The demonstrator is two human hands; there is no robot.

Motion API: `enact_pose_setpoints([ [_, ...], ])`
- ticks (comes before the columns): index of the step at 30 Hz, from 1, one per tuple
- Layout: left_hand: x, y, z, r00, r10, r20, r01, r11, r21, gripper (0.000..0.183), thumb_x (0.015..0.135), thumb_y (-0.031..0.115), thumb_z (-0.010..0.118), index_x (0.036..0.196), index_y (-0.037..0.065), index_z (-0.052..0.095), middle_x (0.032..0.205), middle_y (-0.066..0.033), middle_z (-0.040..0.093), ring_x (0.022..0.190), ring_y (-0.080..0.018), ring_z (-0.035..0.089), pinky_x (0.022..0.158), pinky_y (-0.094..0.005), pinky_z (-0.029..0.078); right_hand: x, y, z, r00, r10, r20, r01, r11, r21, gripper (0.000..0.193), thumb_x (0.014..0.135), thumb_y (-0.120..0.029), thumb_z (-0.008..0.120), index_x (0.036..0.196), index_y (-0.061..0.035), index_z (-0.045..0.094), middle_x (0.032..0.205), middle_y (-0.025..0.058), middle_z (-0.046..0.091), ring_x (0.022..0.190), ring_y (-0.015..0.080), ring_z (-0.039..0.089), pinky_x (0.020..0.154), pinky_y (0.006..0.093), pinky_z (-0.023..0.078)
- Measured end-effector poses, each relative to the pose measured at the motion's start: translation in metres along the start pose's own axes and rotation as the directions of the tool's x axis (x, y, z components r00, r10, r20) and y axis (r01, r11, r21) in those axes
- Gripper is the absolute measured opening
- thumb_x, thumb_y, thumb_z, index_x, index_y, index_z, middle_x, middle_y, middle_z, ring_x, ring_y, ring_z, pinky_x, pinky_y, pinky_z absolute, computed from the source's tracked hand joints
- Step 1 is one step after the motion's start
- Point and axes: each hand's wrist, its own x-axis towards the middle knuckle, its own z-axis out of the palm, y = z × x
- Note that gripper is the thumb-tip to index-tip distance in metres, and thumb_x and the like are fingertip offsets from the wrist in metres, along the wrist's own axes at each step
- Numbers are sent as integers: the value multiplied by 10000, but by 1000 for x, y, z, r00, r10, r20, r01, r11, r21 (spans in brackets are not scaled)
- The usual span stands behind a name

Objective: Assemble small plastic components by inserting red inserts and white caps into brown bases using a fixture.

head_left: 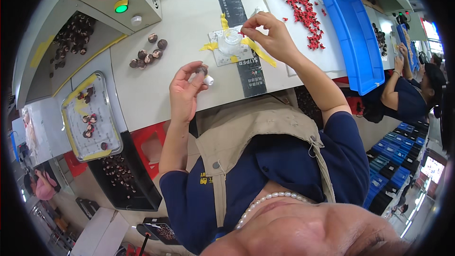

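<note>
My left hand (186, 94) is closed round a small dark brown ball (202, 70), held between thumb and fingers. A small white round piece (208, 80) shows right beside it; I cannot tell whether it is held too. Over the table, my right hand (270, 37) pinches at the rim of a clear round dish (230, 41). A tiny red bit shows at its fingertips, too small to name. The dish sits on a pale square sheet (219, 58) fixed with yellow tape.
Several brown-and-pale balls (142, 58) lie left of the dish. Small red pieces (303, 14) are spread on the right, beside a blue bin (355, 42). A metal tray (113, 123) and a box with lit buttons (102, 0) stand left. A co-worker (407, 90) sits far right.
</note>
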Motion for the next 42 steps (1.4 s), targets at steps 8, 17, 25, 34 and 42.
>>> enact_pose_setpoints([
  [8, 4, -7, -2, 999, -15, 35, 16, 999, -42, 305, 855, 77, 617, 1144, 11, 542, 1072, -84, 595, 851, -91, 588, 666, -188, 496, 6, -6, 9, 991, -137, -9, 133, 973, -187, 84, 817, -113, 640, 839, -32, 626, 807, 51, 593, 819, 180, 529, 715, 307, 427],
  [17, 3, -6, -6, 1000, 10, 22, -9, 1000, -29, 298, 858, 85, 614, 1145, 26, 556, 1070, -68, 591, 890, -90, 572, 690, -196, 473, 13, -18, 4, 970, -215, 110, 240, 901, -361, 75, 787, -109, 630, 800, -41, 602, 792, 73, 587, 812, 252, 520, 733, 348, 422],
  [25, 2, -5, 3, 999, 13, 34, -11, 998, -59, 321, 856, 77, 617, 1166, 31, 547, 1062, -67, 607, 861, -75, 578, 666, -179, 476, 21, -27, 2, 927, -328, 182, 375, 811, -449, 33, 794, -83, 605, 798, -60, 582, 803, 56, 563, 820, 257, 509, 755, 364, 391],
  [34, 8, -18, 32, 989, -60, 136, 105, 930, -351, 340, 867, 68, 599, 1197, 28, 527, 1115, -108, 603, 886, -71, 584, 708, -173, 510, 9, -29, -1, 950, -313, -8, 306, 933, -189, 64, 798, -68, 642, 849, -35, 624, 796, 54, 594, 770, 180, 543, 694, 290, 420],
  [42, 9, -26, 49, 990, -85, 117, 116, 950, -290, 326, 868, 72, 602, 1186, 32, 544, 1068, -27, 602, 903, -69, 574, 745, -212, 518, -34, -27, 9, 980, 26, 196, -92, 936, 341, 91, 862, -110, 609, 867, -24, 579, 820, -2, 568, 762, 72, 487, 711, 230, 402],
])
